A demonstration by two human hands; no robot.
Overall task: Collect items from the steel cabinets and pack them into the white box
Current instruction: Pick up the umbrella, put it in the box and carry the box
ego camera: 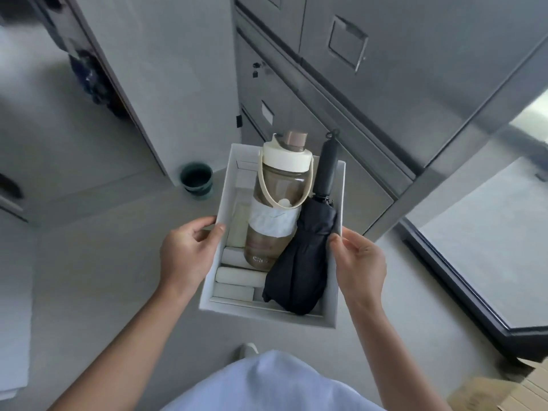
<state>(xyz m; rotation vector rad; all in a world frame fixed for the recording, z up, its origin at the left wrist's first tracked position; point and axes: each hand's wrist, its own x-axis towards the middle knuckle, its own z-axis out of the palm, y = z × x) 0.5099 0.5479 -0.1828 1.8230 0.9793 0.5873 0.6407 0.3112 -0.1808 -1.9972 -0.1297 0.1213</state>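
I hold the white box [268, 315] in the air with both hands. My left hand [186, 252] grips its left wall, thumb inside the rim. My right hand [360, 261] grips the right wall, fingers touching the folded black umbrella [302, 262] that lies along the box's right side. A brown see-through water bottle [274, 209] with a cream lid and strap lies in the middle, its cap sticking past the far rim. Several small white packets [237, 277] fill the left side and bottom.
Grey steel cabinets [385, 69] with closed doors stand ahead and to the right. A dark green cup [197, 179] sits on the grey floor by a cabinet corner. A dark-framed glass door [474, 262] is at right, cardboard [504, 393] at bottom right.
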